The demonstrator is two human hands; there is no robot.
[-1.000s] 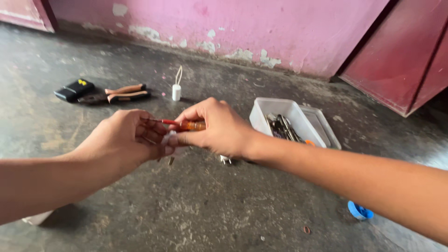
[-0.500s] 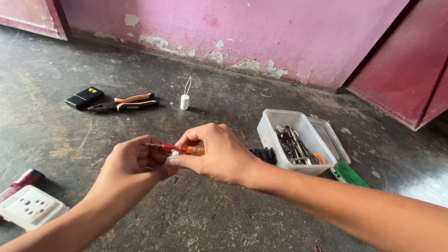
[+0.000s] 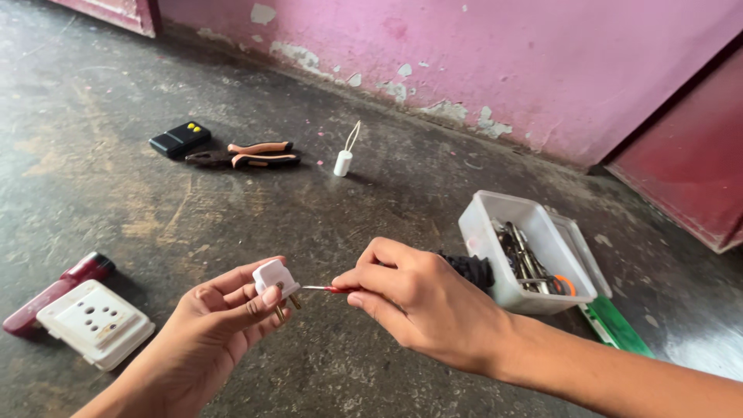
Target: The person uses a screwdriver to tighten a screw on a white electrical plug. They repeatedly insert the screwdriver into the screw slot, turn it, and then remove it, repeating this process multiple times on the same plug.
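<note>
White socket lies far left on the floor. My left hand pinches a plug, newly exposed; my right hand pinches the screwdriver, drawn back, tip at the plug. Tub right.

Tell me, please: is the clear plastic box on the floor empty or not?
Not empty. The clear plastic box stands upright with no lid on top, and metal tools lie inside it. I cannot tell exactly which tools they are.
</note>
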